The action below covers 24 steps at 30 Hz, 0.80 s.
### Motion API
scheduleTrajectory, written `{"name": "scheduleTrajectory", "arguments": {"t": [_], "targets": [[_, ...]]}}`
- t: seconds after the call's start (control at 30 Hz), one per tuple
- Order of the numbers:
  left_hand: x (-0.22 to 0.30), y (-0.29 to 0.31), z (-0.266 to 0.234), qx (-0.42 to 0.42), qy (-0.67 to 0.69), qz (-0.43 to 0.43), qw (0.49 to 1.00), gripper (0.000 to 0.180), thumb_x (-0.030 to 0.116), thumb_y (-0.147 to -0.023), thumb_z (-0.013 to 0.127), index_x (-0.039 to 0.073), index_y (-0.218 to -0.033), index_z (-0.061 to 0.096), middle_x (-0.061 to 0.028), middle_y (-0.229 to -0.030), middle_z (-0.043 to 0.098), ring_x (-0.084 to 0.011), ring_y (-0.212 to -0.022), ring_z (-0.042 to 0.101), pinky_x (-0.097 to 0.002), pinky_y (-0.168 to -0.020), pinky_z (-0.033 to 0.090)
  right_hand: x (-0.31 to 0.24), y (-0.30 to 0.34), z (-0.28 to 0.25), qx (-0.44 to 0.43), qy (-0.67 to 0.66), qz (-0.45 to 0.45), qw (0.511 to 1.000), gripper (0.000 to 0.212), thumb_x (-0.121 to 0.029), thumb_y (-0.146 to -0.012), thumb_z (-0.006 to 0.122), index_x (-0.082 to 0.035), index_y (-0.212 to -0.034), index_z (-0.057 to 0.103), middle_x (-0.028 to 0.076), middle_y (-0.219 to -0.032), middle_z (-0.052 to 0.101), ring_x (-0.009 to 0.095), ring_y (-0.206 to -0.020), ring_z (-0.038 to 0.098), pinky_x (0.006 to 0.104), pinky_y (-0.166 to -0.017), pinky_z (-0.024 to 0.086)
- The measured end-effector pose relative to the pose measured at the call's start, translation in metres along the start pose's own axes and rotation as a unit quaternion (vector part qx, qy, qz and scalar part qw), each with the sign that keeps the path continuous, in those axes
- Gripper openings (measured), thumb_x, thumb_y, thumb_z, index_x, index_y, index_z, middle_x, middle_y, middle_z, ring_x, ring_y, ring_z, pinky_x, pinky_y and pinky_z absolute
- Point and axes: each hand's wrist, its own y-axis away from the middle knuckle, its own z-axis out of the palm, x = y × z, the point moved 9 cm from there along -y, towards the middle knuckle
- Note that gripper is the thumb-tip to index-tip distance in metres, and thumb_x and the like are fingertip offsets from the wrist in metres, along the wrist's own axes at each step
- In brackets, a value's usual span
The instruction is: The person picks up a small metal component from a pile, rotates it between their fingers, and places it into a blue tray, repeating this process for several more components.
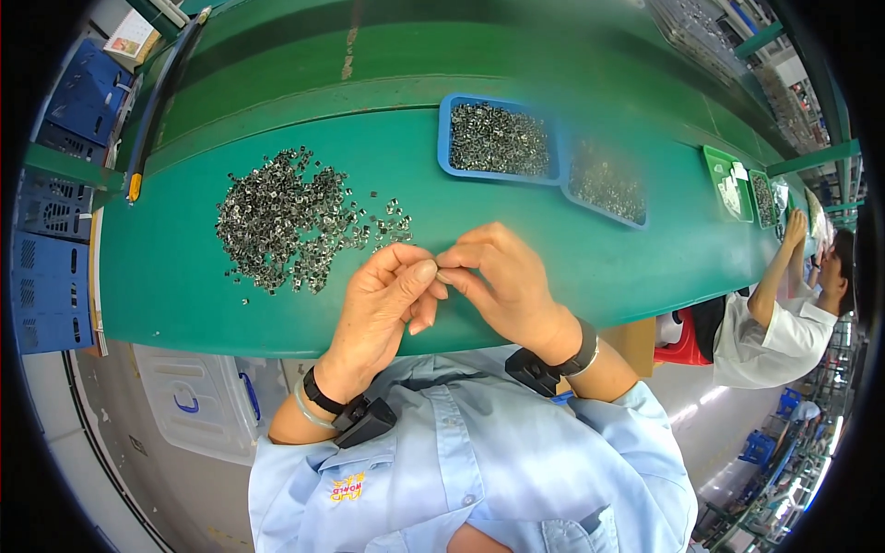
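My left hand (389, 293) and my right hand (505, 281) meet fingertip to fingertip above the front part of the green table. Thumbs and forefingers of both are pinched together. Whatever sits between them is tiny and mostly covered; only a small dark speck shows. Beyond my left hand spreads a loose pile of small shiny metal pieces (281, 221), squarish and clip-like, with a few strays near my left fingertips. Farther off on the right, a blue tray (445, 138) is filled with similar small metal pieces. A second blue tray (636, 221) beside it also holds small pieces, but looks blurred.
The green table (387, 166) borders a green belt-like surface (277, 55) at the back. A green tray (724, 184) with white pieces stands far right, near a co-worker (779, 336) in white. Blue crates (55, 286) line the left; a clear lidded box (198, 401) is below the table.
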Motion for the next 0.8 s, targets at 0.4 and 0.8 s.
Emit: {"name": "scheduleTrajectory", "arguments": {"t": [0.4, 0.8], "targets": [[-0.015, -0.007, -0.001, -0.048, 0.078, -0.016, 0.996, 0.013, 0.018, -0.091, 0.057, 0.005, -0.092, 0.054, -0.0049, -0.072, 0.060, -0.0095, -0.054, 0.051, -0.0199, -0.045, 0.036, 0.007, 0.006, 0.004, -0.008, -0.038, 0.045, 0.998, 0.019, -0.005, -0.072, 0.071, -0.009, -0.089, 0.062, 0.006, -0.085, 0.060, 0.021, -0.076, 0.059, 0.0306, -0.062, 0.047], [-0.005, -0.008, -0.006, -0.021, -0.030, 0.024, 0.999, 0.009, 0.015, -0.092, 0.054, 0.006, -0.093, 0.052, -0.0055, -0.071, 0.059, -0.0115, -0.054, 0.051, -0.0229, -0.046, 0.037, 0.002, 0.005, 0.000, -0.012, 0.017, -0.014, 1.000, 0.020, -0.002, -0.072, 0.070, -0.008, -0.090, 0.062, 0.006, -0.086, 0.060, 0.022, -0.075, 0.059, 0.0304, -0.062, 0.047]]}}
